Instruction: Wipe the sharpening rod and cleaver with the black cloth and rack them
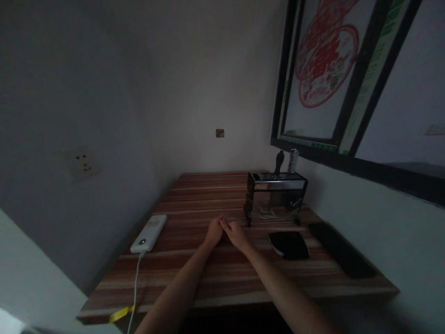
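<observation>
My left hand [214, 231] and my right hand [236, 234] meet at the fingers over the middle of the striped wooden table [205, 192]. Both are closed, with fingers curled and the right thumb side against the left fingers. No object shows between them, but their undersides are hidden and the light is dim. Just beyond my right hand stands a metal-framed rack or box [278, 184] with clear sides. A dark flat pouch-like piece [289, 245] lies to the right of my right hand. To the left of my left hand is a white power bank [149, 233].
A white cable [135, 283] runs from the power bank over the front edge, past a yellow tag [120, 314]. At the right lies a long black flat slab [340, 249]. Two upright handles, one a dark handle [279, 162], rise from the rack. Walls border the table.
</observation>
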`<control>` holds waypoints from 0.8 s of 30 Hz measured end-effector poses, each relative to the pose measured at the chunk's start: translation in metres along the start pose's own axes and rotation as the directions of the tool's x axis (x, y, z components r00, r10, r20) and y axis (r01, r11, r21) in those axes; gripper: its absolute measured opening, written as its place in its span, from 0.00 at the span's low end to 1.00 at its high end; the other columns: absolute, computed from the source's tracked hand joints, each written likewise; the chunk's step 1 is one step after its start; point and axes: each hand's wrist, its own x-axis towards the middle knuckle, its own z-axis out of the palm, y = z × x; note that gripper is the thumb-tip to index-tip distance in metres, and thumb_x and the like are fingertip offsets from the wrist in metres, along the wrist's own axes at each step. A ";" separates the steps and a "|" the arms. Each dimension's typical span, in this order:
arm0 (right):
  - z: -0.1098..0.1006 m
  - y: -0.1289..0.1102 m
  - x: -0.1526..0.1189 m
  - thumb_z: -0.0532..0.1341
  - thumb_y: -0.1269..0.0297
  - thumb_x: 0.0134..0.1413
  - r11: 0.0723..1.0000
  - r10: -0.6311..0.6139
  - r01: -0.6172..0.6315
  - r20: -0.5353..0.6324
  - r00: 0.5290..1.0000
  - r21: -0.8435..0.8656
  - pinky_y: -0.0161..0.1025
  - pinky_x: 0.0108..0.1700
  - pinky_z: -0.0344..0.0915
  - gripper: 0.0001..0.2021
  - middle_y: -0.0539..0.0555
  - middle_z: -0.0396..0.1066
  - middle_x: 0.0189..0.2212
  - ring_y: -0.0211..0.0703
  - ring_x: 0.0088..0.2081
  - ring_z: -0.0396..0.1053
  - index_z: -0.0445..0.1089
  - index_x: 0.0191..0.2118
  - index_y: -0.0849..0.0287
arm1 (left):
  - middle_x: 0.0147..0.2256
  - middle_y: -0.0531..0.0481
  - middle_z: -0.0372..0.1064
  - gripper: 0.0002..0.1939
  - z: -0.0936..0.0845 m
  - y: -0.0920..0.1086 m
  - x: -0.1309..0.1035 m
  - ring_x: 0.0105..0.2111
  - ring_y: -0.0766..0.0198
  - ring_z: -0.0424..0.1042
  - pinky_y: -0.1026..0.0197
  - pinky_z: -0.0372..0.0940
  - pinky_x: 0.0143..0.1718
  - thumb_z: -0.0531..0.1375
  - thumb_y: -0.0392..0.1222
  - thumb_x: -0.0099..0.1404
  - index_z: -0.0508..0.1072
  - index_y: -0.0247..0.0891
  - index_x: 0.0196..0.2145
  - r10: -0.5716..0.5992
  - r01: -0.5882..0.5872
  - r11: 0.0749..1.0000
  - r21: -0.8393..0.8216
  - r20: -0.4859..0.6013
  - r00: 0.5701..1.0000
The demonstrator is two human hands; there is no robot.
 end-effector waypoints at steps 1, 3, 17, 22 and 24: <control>0.000 0.000 0.000 0.40 0.41 0.55 1.000 -0.002 0.002 0.002 1.000 0.001 0.31 0.21 0.50 0.34 0.52 0.62 0.11 0.35 0.17 0.61 0.63 0.14 0.62 | 0.19 0.55 0.58 0.13 0.000 0.000 0.000 0.21 0.69 0.57 0.67 0.53 0.24 0.48 0.44 0.59 0.62 0.36 0.20 0.001 -0.001 1.000 0.000 0.002 1.000; 0.000 0.001 0.000 0.41 0.41 0.55 1.000 -0.006 0.006 0.003 1.000 0.001 0.31 0.21 0.50 0.33 0.52 0.63 0.12 0.35 0.17 0.61 0.64 0.15 0.62 | 0.19 0.55 0.59 0.13 0.000 0.001 0.000 0.21 0.69 0.57 0.67 0.53 0.24 0.48 0.44 0.59 0.62 0.36 0.21 0.000 0.000 1.000 -0.001 0.004 1.000; 0.000 0.002 0.001 0.41 0.42 0.55 1.000 0.001 -0.001 0.010 1.000 -0.009 0.31 0.21 0.52 0.33 0.52 0.64 0.12 0.36 0.17 0.62 0.65 0.15 0.62 | 0.18 0.56 0.57 0.13 -0.001 0.006 -0.001 0.20 0.69 0.56 0.67 0.52 0.23 0.48 0.43 0.59 0.61 0.36 0.20 -0.016 0.016 1.000 0.007 0.010 1.000; 0.000 0.003 0.001 0.42 0.42 0.55 1.000 0.003 -0.003 -0.005 1.000 -0.027 0.32 0.21 0.50 0.32 0.51 0.62 0.11 0.37 0.17 0.62 0.64 0.14 0.62 | 0.18 0.56 0.57 0.13 -0.001 0.006 -0.002 0.21 0.69 0.56 0.67 0.52 0.23 0.48 0.43 0.58 0.60 0.36 0.19 -0.012 0.012 1.000 -0.001 0.004 1.000; 0.001 0.004 0.002 0.42 0.42 0.55 1.000 0.005 -0.005 -0.008 1.000 -0.028 0.32 0.21 0.50 0.33 0.52 0.63 0.12 0.37 0.18 0.62 0.65 0.15 0.62 | 0.18 0.56 0.57 0.13 -0.001 0.006 -0.002 0.21 0.69 0.56 0.68 0.52 0.23 0.48 0.43 0.59 0.60 0.37 0.19 -0.014 0.014 1.000 -0.006 0.008 1.000</control>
